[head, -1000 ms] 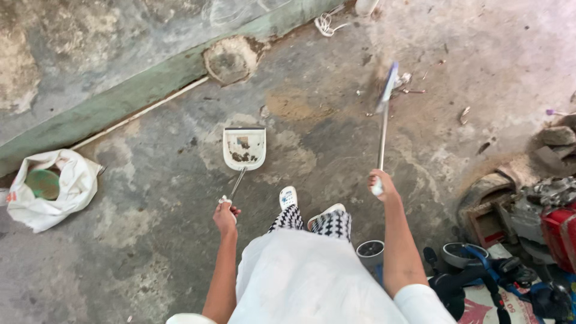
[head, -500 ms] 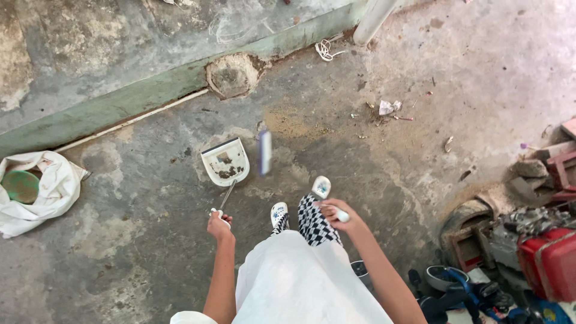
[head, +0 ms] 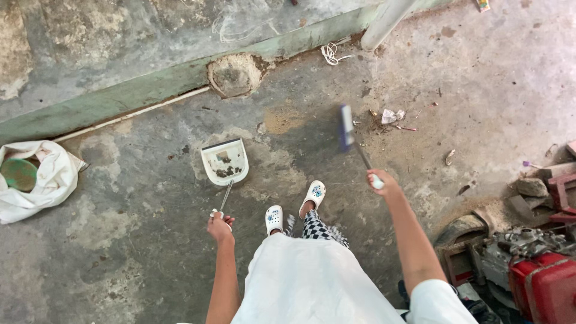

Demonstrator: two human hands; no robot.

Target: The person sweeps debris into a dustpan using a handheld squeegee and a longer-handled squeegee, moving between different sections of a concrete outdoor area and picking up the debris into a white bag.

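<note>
Dustpan (head: 224, 161), white plastic with a thin metal handle, is resting on the concrete floor (head: 150, 240); my left hand (head: 219, 227) is gripping its handle, my right hand (head: 380, 182) is clenching the blue-headed broom (head: 347, 127). Swinging too hard risks scattering the litter scraps (head: 390, 116) on the far right.

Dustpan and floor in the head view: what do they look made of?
The dustpan in the left hand looks like moulded plastic: off-white, smooth, with a thin handle that may be metal. The floor looks like bare concrete: grey, matt, patchy and stained, with a broken crumbly spot by the wall.
</note>
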